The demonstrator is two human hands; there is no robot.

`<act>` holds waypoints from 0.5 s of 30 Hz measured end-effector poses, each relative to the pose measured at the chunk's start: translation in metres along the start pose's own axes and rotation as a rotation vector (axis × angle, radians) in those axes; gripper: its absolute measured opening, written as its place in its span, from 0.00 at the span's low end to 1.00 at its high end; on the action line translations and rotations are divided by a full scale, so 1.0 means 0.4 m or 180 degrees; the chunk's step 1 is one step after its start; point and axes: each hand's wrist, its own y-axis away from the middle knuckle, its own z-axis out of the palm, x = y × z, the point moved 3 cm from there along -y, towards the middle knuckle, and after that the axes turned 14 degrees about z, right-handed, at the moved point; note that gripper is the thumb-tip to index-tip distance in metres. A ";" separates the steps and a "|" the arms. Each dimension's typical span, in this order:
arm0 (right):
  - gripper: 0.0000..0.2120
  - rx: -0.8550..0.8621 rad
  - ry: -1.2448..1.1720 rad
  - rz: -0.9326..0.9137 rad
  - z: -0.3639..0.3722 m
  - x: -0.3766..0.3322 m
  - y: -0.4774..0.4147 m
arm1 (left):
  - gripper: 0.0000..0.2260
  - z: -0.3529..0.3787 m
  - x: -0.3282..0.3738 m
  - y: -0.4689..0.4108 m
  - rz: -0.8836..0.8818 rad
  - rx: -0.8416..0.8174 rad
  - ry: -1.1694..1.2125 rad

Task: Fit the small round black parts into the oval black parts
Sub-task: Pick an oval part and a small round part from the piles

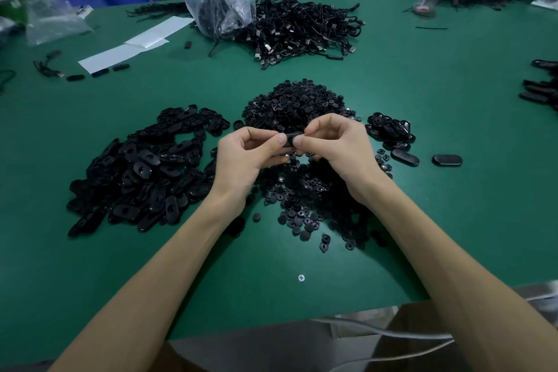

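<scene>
Green desk (422, 93) fills the view, with a tangled cable heap (302, 27) at its far side. Left of centre sprawls the big heap of oval black parts (145, 172). Dead centre is the mound of small round black parts (296, 103), spilling toward the near edge. Over that mound the left hand (244, 157) and right hand (335, 145) meet, fingers curled, thumbs and forefingers of both pinching one black part (290, 139) between them, clear of the desk. Whether a round piece sits in it, I cannot tell.
</scene>
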 end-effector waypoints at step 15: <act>0.09 0.0189 0.0136 -0.0224 0.000 -0.001 0.004 | 0.08 0.005 -0.006 0.002 0.0117 -0.0123 -0.0046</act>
